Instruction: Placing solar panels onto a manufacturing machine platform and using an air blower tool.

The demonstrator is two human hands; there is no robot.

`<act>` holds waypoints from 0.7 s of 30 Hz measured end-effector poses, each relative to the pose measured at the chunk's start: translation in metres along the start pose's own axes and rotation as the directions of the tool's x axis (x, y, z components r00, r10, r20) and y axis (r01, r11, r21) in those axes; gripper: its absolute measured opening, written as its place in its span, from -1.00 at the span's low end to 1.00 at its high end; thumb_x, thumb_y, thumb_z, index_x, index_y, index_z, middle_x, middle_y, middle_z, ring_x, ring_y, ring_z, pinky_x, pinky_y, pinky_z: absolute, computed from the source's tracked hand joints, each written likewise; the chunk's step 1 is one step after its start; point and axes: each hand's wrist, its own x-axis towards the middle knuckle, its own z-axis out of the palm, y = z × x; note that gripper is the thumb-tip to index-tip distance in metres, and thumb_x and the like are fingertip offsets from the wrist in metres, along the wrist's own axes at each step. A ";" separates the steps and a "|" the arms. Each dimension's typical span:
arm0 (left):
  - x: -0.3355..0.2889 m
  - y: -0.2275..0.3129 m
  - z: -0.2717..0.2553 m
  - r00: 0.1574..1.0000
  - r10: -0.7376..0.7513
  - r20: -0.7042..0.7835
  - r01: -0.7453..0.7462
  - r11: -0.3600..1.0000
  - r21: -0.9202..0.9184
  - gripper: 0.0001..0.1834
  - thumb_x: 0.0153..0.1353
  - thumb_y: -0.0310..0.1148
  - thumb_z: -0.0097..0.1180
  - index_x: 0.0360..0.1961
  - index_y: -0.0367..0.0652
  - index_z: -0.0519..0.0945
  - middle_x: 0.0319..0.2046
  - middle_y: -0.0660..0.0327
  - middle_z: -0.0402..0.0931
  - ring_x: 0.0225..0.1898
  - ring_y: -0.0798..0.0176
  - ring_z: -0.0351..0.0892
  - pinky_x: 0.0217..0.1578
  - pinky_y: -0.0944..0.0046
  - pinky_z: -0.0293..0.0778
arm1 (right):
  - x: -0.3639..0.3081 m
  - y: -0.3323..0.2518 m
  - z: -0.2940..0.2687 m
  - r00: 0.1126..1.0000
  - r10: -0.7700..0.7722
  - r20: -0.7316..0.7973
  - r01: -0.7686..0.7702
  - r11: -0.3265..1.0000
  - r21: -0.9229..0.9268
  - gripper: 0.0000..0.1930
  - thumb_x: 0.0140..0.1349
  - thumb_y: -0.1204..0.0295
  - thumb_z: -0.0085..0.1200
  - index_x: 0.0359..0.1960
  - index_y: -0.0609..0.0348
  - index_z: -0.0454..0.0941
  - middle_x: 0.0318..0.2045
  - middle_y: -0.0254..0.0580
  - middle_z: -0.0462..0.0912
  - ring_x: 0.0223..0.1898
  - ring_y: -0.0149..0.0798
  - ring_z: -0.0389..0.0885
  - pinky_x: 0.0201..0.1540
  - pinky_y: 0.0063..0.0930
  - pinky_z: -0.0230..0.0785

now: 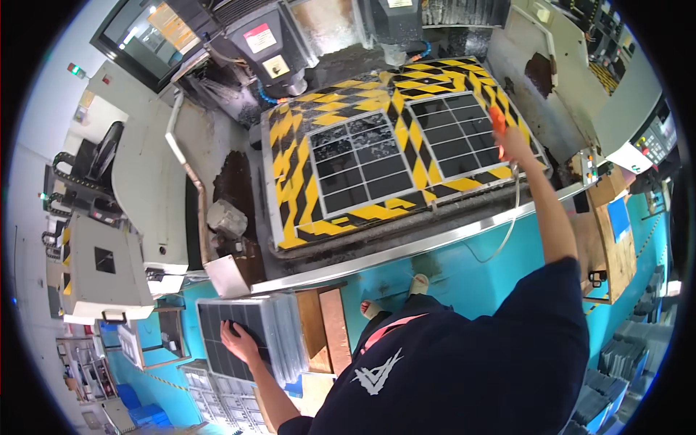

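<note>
The orange tool [496, 119] sits in the firm grip of my right hand [513, 145], its pale hose [516, 203] hanging below the hand and a gridded dark panel [444, 130] just to its left. My left hand [239, 344] (fingers spread, palm hidden) rests on the dark face of a panel stack [284, 326].

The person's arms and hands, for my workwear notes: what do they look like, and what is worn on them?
The left hand and right hand both appear gloveless. The forearms are uncovered, below short, dark navy sleeves. These belong to a matching dark shirt with a pale, angular emblem.
</note>
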 end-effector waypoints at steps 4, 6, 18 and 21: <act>0.000 -0.006 0.009 1.000 0.023 0.007 -0.023 1.000 -0.020 -0.67 0.45 -0.31 0.11 0.09 -0.32 0.60 0.17 -0.04 0.58 0.23 -0.14 0.50 0.27 -0.07 0.38 | -0.096 0.003 0.000 1.000 0.003 -0.022 -0.008 0.972 -0.236 -0.51 0.43 0.06 0.09 -0.33 0.37 0.62 -0.50 0.20 0.69 -0.33 0.20 0.76 -0.21 0.09 0.55; 0.000 -0.007 0.010 1.000 0.031 0.003 -0.031 0.999 -0.018 -0.67 0.46 -0.30 0.09 0.09 -0.31 0.60 0.17 -0.02 0.58 0.22 -0.12 0.51 0.26 -0.06 0.40 | -0.122 0.005 -0.008 0.997 -0.071 -0.024 0.058 0.933 -0.355 -0.55 0.42 0.10 0.10 -0.25 0.37 0.63 -0.36 0.30 0.72 -0.23 0.32 0.72 -0.13 0.19 0.55; -0.001 -0.005 0.009 1.000 -0.014 0.020 0.013 1.000 0.011 -0.66 0.46 -0.28 0.07 0.13 -0.25 0.59 0.19 0.06 0.57 0.23 -0.08 0.50 0.26 -0.05 0.41 | -0.092 0.043 -0.089 0.975 0.186 -0.120 -0.208 0.955 -0.214 -0.56 0.40 0.16 0.06 -0.26 0.43 0.65 -0.51 0.17 0.72 -0.53 0.08 0.76 -0.38 -0.07 0.65; 0.000 -0.005 0.009 1.000 -0.005 0.010 0.005 1.000 -0.003 -0.65 0.46 -0.27 0.08 0.14 -0.26 0.59 0.19 0.06 0.57 0.23 -0.08 0.50 0.26 -0.05 0.41 | -0.060 0.047 -0.099 0.976 0.182 -0.117 -0.193 0.977 -0.086 -0.51 0.40 0.14 0.06 -0.35 0.48 0.62 -0.64 0.07 0.66 -0.63 -0.03 0.72 -0.48 -0.17 0.63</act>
